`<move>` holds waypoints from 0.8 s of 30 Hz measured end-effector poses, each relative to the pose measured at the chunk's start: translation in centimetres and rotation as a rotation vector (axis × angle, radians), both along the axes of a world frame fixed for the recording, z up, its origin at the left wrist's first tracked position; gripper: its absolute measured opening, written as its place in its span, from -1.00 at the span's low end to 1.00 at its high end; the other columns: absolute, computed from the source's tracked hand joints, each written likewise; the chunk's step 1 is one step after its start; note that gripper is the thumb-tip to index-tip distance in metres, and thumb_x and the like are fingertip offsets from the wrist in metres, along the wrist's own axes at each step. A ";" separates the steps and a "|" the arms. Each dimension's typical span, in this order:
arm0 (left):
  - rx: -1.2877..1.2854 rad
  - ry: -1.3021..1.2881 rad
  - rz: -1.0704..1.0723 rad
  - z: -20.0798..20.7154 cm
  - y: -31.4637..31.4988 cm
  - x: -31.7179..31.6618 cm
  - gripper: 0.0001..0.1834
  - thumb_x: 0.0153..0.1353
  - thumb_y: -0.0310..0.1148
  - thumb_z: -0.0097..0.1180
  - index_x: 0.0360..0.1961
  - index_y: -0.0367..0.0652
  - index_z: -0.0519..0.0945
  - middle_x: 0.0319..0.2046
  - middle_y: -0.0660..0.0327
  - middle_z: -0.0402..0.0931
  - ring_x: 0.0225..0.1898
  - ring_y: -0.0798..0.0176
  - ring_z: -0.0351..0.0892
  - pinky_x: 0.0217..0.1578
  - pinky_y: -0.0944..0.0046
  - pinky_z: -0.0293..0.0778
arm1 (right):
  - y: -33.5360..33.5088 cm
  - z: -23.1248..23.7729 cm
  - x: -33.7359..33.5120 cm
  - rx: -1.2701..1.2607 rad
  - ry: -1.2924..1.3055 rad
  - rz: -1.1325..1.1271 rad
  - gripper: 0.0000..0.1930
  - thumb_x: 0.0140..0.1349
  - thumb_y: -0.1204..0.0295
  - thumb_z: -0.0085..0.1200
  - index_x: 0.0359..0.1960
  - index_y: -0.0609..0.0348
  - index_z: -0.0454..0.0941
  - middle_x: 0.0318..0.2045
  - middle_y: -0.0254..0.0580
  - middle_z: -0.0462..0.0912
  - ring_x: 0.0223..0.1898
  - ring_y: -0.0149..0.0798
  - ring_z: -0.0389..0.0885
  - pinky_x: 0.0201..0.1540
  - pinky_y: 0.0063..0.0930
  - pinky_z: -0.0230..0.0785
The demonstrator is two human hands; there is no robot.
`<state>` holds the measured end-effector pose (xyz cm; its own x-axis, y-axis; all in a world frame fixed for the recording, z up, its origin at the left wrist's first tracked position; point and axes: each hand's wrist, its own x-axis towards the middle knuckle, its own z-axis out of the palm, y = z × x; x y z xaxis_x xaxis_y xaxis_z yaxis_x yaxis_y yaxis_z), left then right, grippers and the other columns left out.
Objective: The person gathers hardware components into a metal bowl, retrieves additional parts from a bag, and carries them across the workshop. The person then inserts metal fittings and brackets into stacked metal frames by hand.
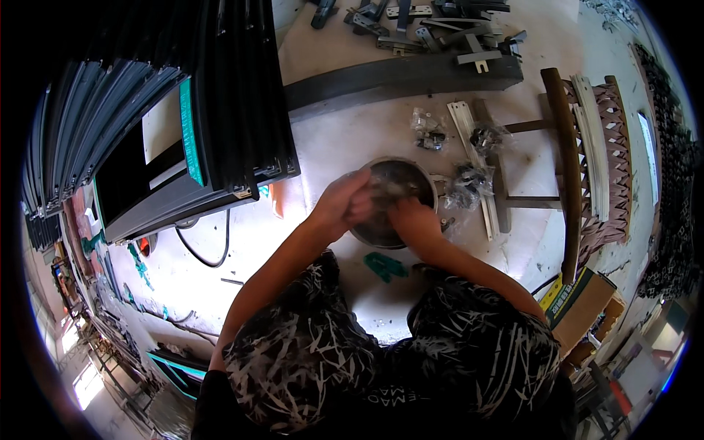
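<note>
A round metal bowl [431,187] sits on the floor between my knees. My left hand [346,199] is at its left rim, fingers curled in and smeared by motion. Lower right, my right hand [415,223] reaches over the rim with bent fingers dipping inside. A blurred, pale, see-through thing [389,180] shows between the hands; its kind cannot be made out. What my fingertips hold, if anything, is hidden. Just below the bowl lies a crumpled green strip [385,266]. To the right are clear plastic bags of small parts [469,182].
Black frames [257,95] stand stacked at the left. Beyond the bowl, a long dark beam [403,82] crosses the floor, with metal brackets [411,33] heaped past it. At right, a stool with a woven seat [605,161] lies tipped near pale rails [469,139] and a cardboard box [583,312].
</note>
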<state>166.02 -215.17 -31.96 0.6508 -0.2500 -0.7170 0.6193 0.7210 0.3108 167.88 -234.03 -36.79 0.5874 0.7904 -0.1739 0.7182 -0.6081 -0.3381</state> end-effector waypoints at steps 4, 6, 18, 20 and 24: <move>0.110 0.028 -0.024 -0.2 -0.3 -1.1 -0.81 0.21 -0.20 -0.01 -0.38 -0.08 0.37 -0.61 0.38 0.26 -0.56 0.46 0.26 -0.56 0.49 0.22 | 0.2 0.6 0.7 0.061 0.220 -0.074 -0.82 -0.08 0.45 0.01 -0.39 0.18 0.50 -0.40 -0.15 0.53 -0.33 -0.15 0.53 -0.30 -0.37 0.42; 0.113 -0.002 0.019 0.1 -0.6 -1.2 -0.82 0.19 -0.25 0.01 -0.32 -0.09 0.37 -0.52 0.33 0.32 -0.44 0.41 0.33 -0.43 0.43 0.29 | -0.1 1.5 1.9 0.171 0.341 -0.123 -0.78 -0.07 0.44 0.02 -0.33 0.22 0.51 -0.37 -0.15 0.54 -0.32 -0.22 0.53 -0.29 -0.42 0.42; 0.003 -0.065 0.001 0.1 -1.9 -2.2 -0.72 0.14 -0.39 0.04 -0.12 -0.17 0.36 -0.20 0.22 0.39 -0.09 0.28 0.40 0.04 0.14 0.33 | -1.1 6.7 2.0 0.733 1.338 -0.609 -0.69 0.12 0.44 0.05 -0.11 0.30 0.37 -0.32 -0.27 0.52 -0.29 -0.45 0.49 -0.23 -0.59 0.36; -0.027 -0.061 -0.018 -0.5 -2.3 -1.9 -0.71 0.15 -0.36 0.05 -0.11 -0.16 0.36 -0.21 0.23 0.41 -0.09 0.27 0.40 0.05 0.11 0.33 | -1.1 6.2 2.2 0.778 1.277 -0.666 -0.71 0.12 0.45 0.07 -0.14 0.30 0.37 -0.33 -0.27 0.52 -0.30 -0.45 0.49 -0.24 -0.58 0.37; -0.021 -0.042 -0.061 -0.9 -1.7 -2.0 -0.69 0.17 -0.25 0.03 -0.08 -0.07 0.37 -0.22 0.28 0.42 -0.14 0.32 0.42 -0.11 0.21 0.40 | -0.5 6.9 3.4 0.809 1.151 -0.696 -0.69 0.12 0.45 0.07 -0.13 0.32 0.36 -0.34 -0.24 0.52 -0.30 -0.44 0.50 -0.25 -0.56 0.39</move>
